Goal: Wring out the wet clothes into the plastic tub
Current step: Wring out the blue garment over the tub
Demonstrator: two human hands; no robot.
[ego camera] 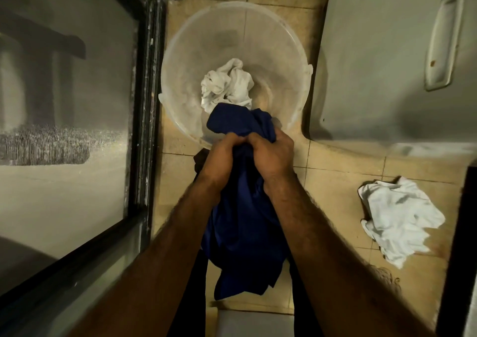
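Translucent plastic tub (pixel 180 40) sits on the tiled floor (pixel 335 182), between a dark-framed glass door (pixel 144 104) and a grey panel (pixel 387 65). Tub contents: one crumpled white cloth (pixel 227 83), lying on the near side of the bottom.

Left hand (pixel 219 156) and right hand (pixel 272 153) are side by side, knuckles touching, both gripping a dark blue garment (pixel 245 228). Fingers (pixel 233 139) of both hands are curled tight around the bunched fabric. The garment's top end pokes over the tub's near rim, just beside the white cloth; the rest hangs down between the forearms.

Second white cloth (pixel 397 220) lies spread on the floor to the right, well apart from the tub.
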